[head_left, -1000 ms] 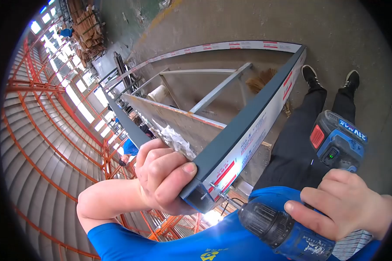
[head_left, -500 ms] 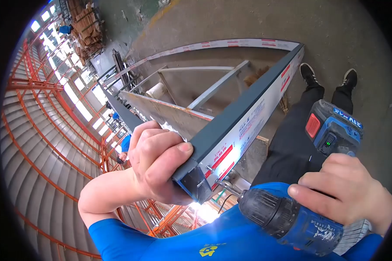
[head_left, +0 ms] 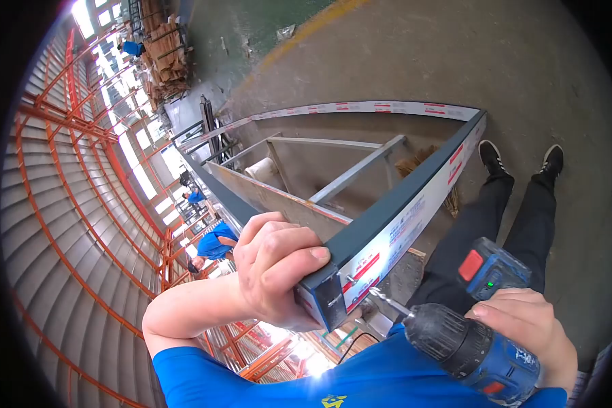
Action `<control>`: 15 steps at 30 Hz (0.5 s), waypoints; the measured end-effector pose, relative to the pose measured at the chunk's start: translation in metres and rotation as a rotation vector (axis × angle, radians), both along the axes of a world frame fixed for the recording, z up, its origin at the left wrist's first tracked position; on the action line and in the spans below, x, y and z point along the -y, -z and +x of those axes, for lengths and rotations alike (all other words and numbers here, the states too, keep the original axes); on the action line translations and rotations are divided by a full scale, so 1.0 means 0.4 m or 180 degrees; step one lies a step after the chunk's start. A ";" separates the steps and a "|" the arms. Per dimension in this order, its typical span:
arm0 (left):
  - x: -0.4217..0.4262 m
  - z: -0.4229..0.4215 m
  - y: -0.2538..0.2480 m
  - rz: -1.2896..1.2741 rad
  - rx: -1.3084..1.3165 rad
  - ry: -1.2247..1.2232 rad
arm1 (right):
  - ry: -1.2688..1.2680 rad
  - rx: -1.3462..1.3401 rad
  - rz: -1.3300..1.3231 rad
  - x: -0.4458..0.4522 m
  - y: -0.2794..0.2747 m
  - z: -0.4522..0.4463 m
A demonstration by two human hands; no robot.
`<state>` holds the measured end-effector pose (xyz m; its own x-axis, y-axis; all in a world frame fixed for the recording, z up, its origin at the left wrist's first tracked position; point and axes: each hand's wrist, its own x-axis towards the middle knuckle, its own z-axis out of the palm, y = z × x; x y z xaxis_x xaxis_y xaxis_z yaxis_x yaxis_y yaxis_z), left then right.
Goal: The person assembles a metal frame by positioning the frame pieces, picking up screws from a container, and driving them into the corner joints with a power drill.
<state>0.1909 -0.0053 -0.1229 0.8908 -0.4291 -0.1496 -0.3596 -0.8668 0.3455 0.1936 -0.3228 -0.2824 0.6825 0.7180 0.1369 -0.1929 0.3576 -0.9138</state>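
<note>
My left hand (head_left: 279, 262) is closed round the near corner of a dark grey metal frame (head_left: 381, 221), whose outer face carries white film with red print. On that face, close to the corner, a screw (head_left: 350, 279) sticks out. My right hand (head_left: 530, 326) grips a blue and black cordless drill (head_left: 455, 340), its battery pointing up the view. The bit (head_left: 387, 301) points at the frame's printed face near the corner, with its tip just beside the face; whether they touch is hard to tell.
A grey metal stand (head_left: 360, 170) shows inside the frame, near a white roll (head_left: 260, 170) and a straw broom (head_left: 415, 163). Two people in blue, one nearer (head_left: 216, 243), are at the left. Stacked brown material (head_left: 166, 58) lies at the upper left. My shoes (head_left: 491, 158) are at the right.
The drill has drawn back from the frame, so more of its bit shows, and it has tilted. The frame and my left hand sit further right in view.
</note>
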 end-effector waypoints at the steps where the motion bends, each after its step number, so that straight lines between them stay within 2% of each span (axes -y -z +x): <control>1: -0.004 -0.005 0.001 -0.0013 -0.0007 0.0003 | 0.0087 -0.0085 0.0136 -0.008 0.002 -0.005; 8: 0.001 -0.021 -0.007 0.0170 -0.0231 0.0116 | 0.0062 0.0034 0.0142 -0.019 0.009 -0.011; 10: 0.009 -0.025 0.003 0.0031 0.0065 -0.0046 | 0.0048 0.0007 0.0113 -0.024 0.008 -0.014; 15: 0.004 -0.024 -0.002 0.0098 0.0025 -0.0022 | 0.0013 0.0032 0.0091 -0.024 0.009 -0.021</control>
<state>0.1811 -0.0069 -0.1220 0.8949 -0.4183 -0.1557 -0.3561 -0.8794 0.3159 0.1853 -0.3130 -0.2861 0.6838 0.7110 0.1641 -0.1823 0.3842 -0.9051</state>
